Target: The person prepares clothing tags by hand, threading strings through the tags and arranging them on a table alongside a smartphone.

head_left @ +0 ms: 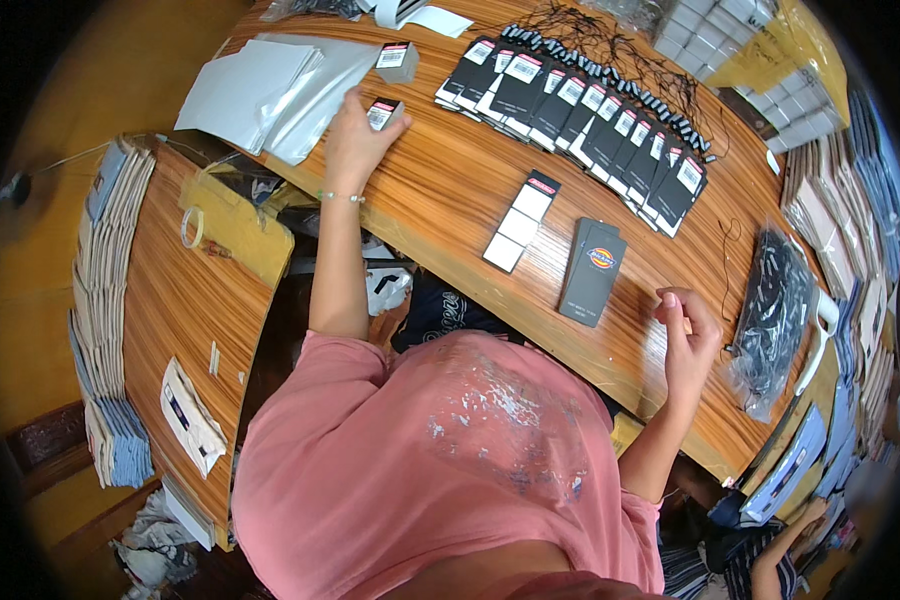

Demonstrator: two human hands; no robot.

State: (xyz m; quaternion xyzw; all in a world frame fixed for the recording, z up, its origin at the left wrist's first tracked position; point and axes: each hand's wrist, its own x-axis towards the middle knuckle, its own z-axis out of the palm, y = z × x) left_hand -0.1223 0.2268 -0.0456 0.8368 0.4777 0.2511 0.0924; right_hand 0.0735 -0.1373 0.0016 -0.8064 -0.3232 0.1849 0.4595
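Observation:
My left hand [361, 143] reaches to the far left of the wooden table, thumb and fingers closed around a small stack of printed labels [384, 113]. Just beyond it stands a second label stack [397, 62]. At the right, my right hand [692, 335] hovers near the table's front edge with its fingers curled in; nothing shows in them. Between the hands lie a dark strip with white label panels [519, 222] and a few dark grey hang tags [592, 272], overlapping each other. Farther back, a fanned row of black hang tags [570, 110] with barcode labels and black strings spreads across the table.
White sheets and clear plastic sleeves [315, 105] lie at the far left. A clear bag of black strings [770, 315] and a white-handled tool [816, 340] sit at the right. Folded garments [105, 250] are stacked on the left side table, more at the far right [835, 200].

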